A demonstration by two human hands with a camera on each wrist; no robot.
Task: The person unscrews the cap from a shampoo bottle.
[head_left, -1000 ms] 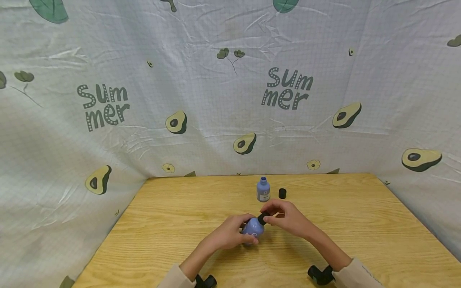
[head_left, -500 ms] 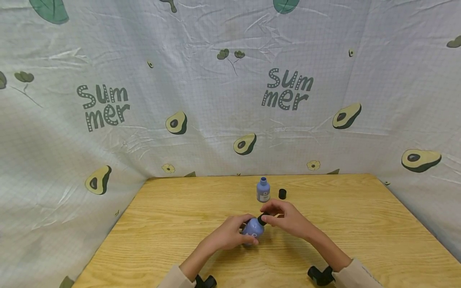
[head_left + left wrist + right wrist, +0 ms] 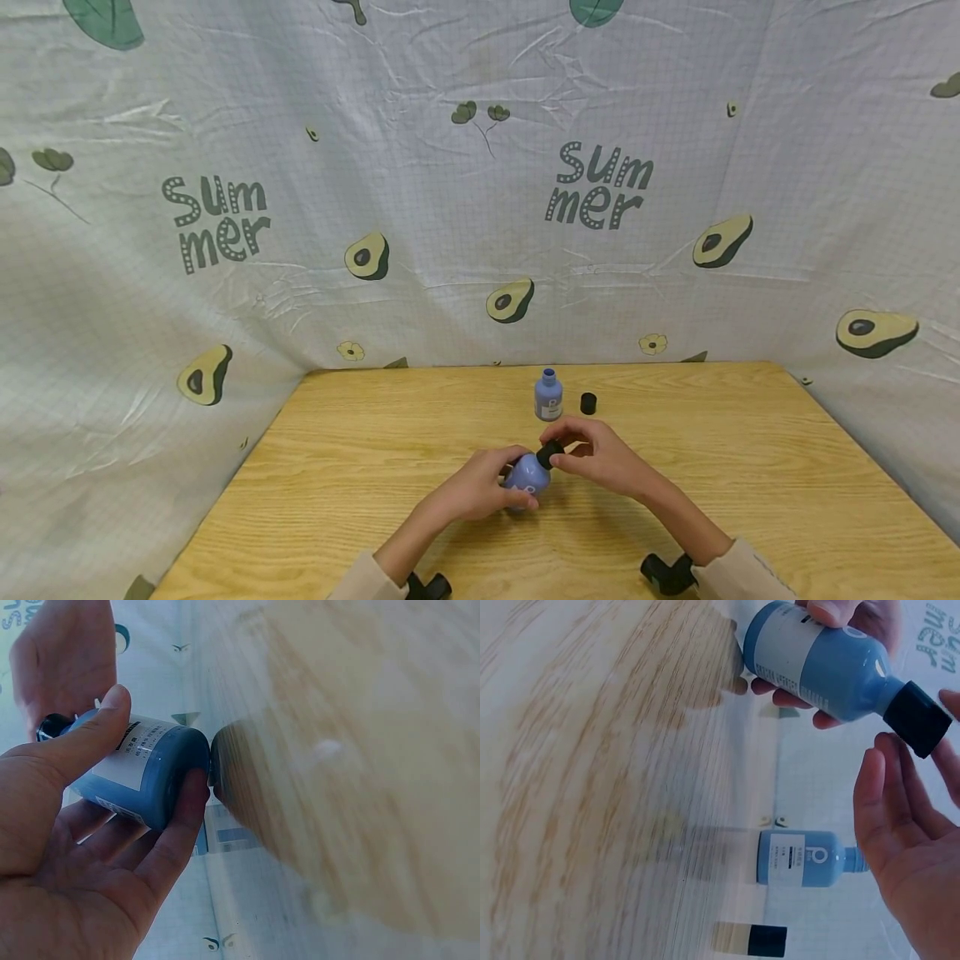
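My left hand (image 3: 480,485) grips a blue-violet bottle (image 3: 528,473) with a white label around its body. The bottle leans to the right, and its base is close over the table in the left wrist view. On its neck sits a black cap (image 3: 917,718). My right hand (image 3: 600,454) has thumb and fingers around that cap, with fingertips right at its edge in the right wrist view. Behind the hands, a second bottle (image 3: 548,398) of the same kind stands upright with its neck uncovered. A loose black cap (image 3: 588,403) lies on the table to its right.
The wooden table (image 3: 360,425) ends at a hanging white cloth (image 3: 435,208) printed with avocados and lettering. Black wrist devices (image 3: 667,573) sit below both forearms, near the beige sleeves (image 3: 742,575).
The right thumb and fingers have shifted slightly around the cap, and more of the cap shows now than half a second ago. The left hand and its bottle stay in place.
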